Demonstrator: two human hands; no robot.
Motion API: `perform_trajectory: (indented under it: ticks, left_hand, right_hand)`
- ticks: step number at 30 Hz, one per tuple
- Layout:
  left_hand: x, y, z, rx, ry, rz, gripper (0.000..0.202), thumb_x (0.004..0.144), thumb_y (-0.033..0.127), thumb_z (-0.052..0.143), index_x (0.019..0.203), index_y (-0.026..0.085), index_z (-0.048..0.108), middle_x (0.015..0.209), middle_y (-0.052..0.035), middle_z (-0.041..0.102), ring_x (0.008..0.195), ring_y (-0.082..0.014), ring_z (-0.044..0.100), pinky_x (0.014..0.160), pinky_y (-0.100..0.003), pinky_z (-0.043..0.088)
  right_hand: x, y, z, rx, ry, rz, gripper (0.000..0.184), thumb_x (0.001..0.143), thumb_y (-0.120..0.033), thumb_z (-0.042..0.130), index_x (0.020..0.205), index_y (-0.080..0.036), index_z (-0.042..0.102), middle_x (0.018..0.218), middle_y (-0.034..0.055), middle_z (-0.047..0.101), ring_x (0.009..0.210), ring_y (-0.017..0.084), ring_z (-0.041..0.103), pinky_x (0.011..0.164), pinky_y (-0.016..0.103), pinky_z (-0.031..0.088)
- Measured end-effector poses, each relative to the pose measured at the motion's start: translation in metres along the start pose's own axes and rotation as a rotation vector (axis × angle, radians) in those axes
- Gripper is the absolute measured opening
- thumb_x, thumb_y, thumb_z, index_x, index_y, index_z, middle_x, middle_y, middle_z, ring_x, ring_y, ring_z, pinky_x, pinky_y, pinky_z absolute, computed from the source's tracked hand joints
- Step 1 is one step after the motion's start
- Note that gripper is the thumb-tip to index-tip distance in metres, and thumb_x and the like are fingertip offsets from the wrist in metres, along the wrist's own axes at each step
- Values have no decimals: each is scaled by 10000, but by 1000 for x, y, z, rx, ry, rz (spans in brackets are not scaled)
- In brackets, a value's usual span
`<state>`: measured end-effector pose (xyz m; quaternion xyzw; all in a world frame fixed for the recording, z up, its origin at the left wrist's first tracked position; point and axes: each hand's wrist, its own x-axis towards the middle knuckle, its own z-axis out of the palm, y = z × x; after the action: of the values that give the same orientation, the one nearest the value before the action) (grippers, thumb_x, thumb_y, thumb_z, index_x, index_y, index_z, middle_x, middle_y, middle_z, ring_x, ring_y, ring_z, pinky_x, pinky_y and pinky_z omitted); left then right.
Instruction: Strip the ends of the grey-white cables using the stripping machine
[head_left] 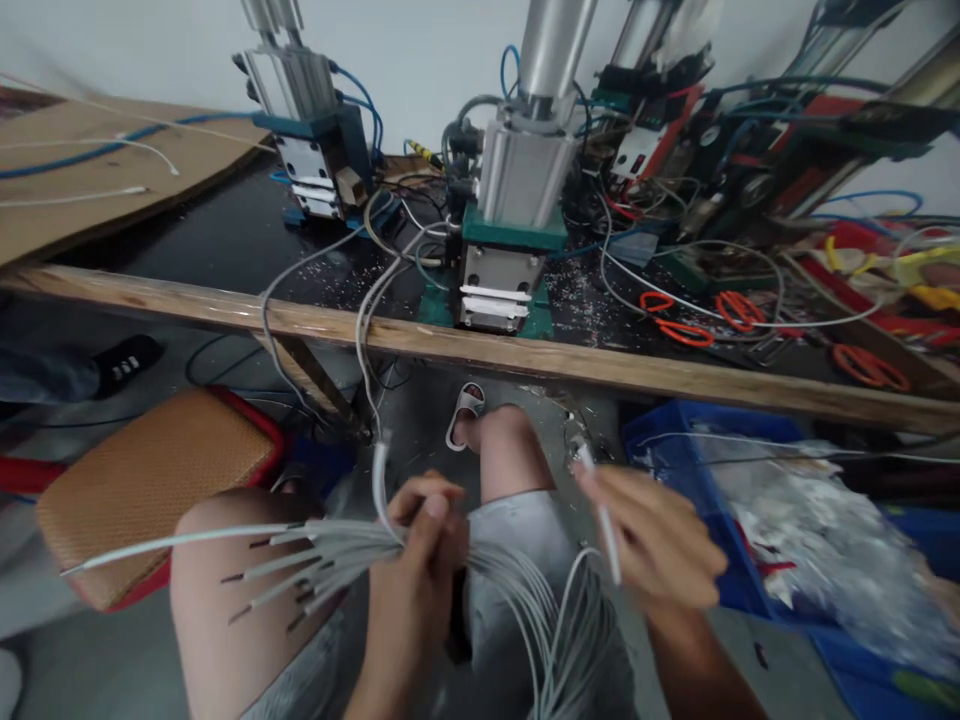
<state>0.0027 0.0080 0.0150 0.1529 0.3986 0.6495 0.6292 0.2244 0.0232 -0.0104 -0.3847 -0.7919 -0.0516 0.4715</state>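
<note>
My left hand (421,560) is closed around a bundle of grey-white cables (315,560) over my lap. The cables' stripped ends fan out to the left across my left knee, and their loops hang down to the right of the hand. My right hand (651,535) is blurred by motion and pinches a single white cable (604,520) that runs up from the loops. Straight ahead on the workbench stands a pneumatic press with a green base (510,235). A second, blue one (319,150) stands further left.
A wooden rail (675,375) edges the black workbench. Orange-handled scissors (679,325) and tangled wires lie at its right. A blue crate (757,520) of clear scraps sits to my right, a padded brown stool (150,480) to my left. Another person's shoe (127,362) shows at far left.
</note>
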Motion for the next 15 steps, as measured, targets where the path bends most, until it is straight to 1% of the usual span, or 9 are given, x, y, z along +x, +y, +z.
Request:
perform_trajectory:
  ticks: [1, 3, 5, 7, 8, 9, 11, 13, 15]
  left_hand:
    - [7, -1, -7, -26, -8, -16, 313, 723, 428, 843, 696, 163, 677, 594, 66, 414, 412, -7, 278, 425, -161, 235]
    - [20, -3, -22, -72, -52, -54, 293, 754, 413, 810, 711, 154, 679, 579, 69, 448, 367, 5, 235, 404, -165, 245]
    - [31, -7, -36, -118, -98, -99, 240, 787, 373, 774, 755, 149, 693, 578, 70, 464, 348, 11, 214, 399, -163, 255]
    - [38, -11, -46, -160, -136, -118, 187, 805, 325, 747, 789, 145, 698, 590, 67, 468, 352, 6, 223, 395, -162, 264]
    - [40, -13, -50, -176, -156, -123, 158, 814, 299, 732, 808, 144, 702, 597, 65, 466, 359, 2, 234, 398, -161, 274]
    - [41, -15, -52, -191, -179, -123, 128, 824, 270, 715, 825, 142, 704, 603, 63, 465, 365, -2, 245, 402, -159, 287]
    - [43, -17, -55, -219, -232, -111, 84, 835, 218, 682, 846, 138, 707, 614, 58, 470, 373, -6, 272, 418, -158, 322]
    - [44, -19, -55, -240, -285, -90, 74, 833, 189, 667, 859, 134, 708, 626, 53, 488, 377, -6, 300, 437, -159, 358]
    - [46, -20, -54, -241, -323, -71, 76, 818, 189, 683, 861, 133, 711, 631, 51, 506, 374, -3, 318, 443, -162, 374]
  right_hand:
    - [-13, 20, -12, -104, 15, 70, 308, 927, -57, 591, 1165, -199, 725, 1046, 79, 758, 958, 220, 732, 845, 345, 601]
    - [-38, 58, -39, -418, -203, 341, 211, 969, -219, 563, 1067, -184, 745, 1035, 108, 755, 919, 234, 737, 832, 350, 607]
    - [-60, 86, -65, -514, -382, 494, 256, 936, -212, 517, 996, -154, 759, 906, 149, 752, 710, 266, 726, 671, 386, 603]
    - [-74, 93, -81, -561, -503, 602, 303, 893, -171, 481, 999, -103, 756, 740, 178, 713, 484, 271, 632, 517, 409, 542]
    - [-77, 88, -84, -572, -538, 638, 334, 891, -163, 461, 1053, -80, 742, 737, 194, 703, 470, 276, 617, 508, 420, 530]
    - [-76, 79, -82, -563, -555, 657, 364, 911, -166, 437, 1121, -65, 716, 797, 216, 706, 536, 293, 647, 554, 441, 546]
    - [-66, 50, -65, -479, -578, 650, 393, 988, -213, 387, 1261, -93, 643, 1050, 232, 696, 867, 311, 709, 784, 462, 578]
    - [-48, 16, -33, -284, -633, 583, 369, 1053, -284, 356, 1273, -181, 634, 1206, 153, 670, 1112, 246, 656, 970, 375, 537]
    - [-29, -12, 4, -25, -722, 492, 344, 1082, -313, 353, 1272, -270, 637, 1222, 57, 676, 1134, 174, 641, 983, 279, 516]
